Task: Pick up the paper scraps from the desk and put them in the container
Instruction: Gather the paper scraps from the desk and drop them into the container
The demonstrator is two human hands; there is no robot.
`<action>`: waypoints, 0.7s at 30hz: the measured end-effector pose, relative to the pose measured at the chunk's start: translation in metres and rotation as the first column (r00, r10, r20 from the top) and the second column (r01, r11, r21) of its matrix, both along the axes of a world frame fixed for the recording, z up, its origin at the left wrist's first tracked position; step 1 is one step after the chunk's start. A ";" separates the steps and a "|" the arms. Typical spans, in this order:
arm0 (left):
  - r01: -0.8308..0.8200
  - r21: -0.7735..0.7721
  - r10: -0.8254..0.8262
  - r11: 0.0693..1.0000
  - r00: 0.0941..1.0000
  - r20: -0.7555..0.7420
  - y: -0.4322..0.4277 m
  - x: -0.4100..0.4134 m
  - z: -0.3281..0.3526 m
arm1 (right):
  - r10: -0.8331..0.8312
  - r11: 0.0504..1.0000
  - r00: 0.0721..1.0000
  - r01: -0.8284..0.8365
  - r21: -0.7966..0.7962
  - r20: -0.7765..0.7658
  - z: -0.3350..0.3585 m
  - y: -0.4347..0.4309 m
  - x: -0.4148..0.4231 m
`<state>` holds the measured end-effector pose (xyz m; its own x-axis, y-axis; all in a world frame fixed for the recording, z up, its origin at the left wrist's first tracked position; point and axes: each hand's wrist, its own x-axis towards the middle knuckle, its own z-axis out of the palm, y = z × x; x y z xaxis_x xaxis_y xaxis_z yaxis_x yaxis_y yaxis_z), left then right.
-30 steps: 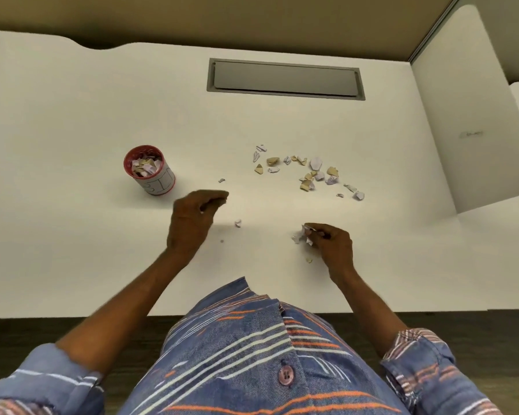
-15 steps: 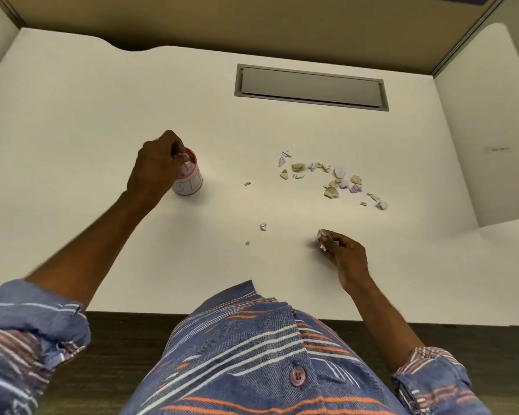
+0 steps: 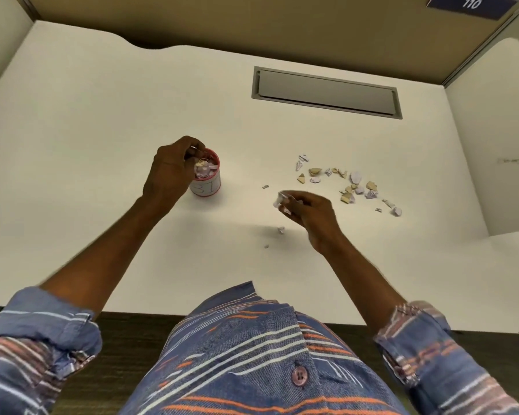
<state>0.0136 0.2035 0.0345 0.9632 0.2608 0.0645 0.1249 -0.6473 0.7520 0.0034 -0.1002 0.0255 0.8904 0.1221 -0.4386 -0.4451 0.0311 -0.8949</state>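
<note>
A small round container (image 3: 209, 187) with a red rim and a white label stands on the white desk (image 3: 102, 145), full of paper scraps. My left hand (image 3: 170, 170) hovers over its rim, fingertips pinched together above the scraps inside. My right hand (image 3: 307, 209) is lifted above the desk to the right of the container and pinches several white paper scraps (image 3: 282, 202). A loose scatter of white and tan scraps (image 3: 348, 184) lies further right. Two tiny scraps (image 3: 280, 229) lie below my right hand, and one more small scrap (image 3: 265, 186) lies beside it.
A grey recessed cable tray (image 3: 327, 92) is set into the desk at the back. A white partition panel (image 3: 498, 130) closes the right side, a tan wall the back. The desk's front edge runs just above my shirt (image 3: 252, 354).
My left hand went from the desk middle to the container and now pinches over its opening. My right hand rose from the desk with scraps and moved left toward the container.
</note>
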 end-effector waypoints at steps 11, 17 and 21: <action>-0.004 -0.106 0.007 0.994 1.000 0.024 0.005 -0.004 0.004 | 0.333 0.859 0.920 -0.204 -0.469 0.209 0.030 0.164 0.064; -0.016 -0.102 0.021 0.995 0.999 0.044 0.013 -0.004 0.003 | 0.398 0.799 0.908 -0.273 -0.535 0.132 0.034 0.184 0.073; -0.012 -0.086 0.016 0.996 0.999 0.047 0.017 -0.003 0.003 | 0.410 0.787 0.906 -0.291 -0.544 0.108 0.031 0.188 0.075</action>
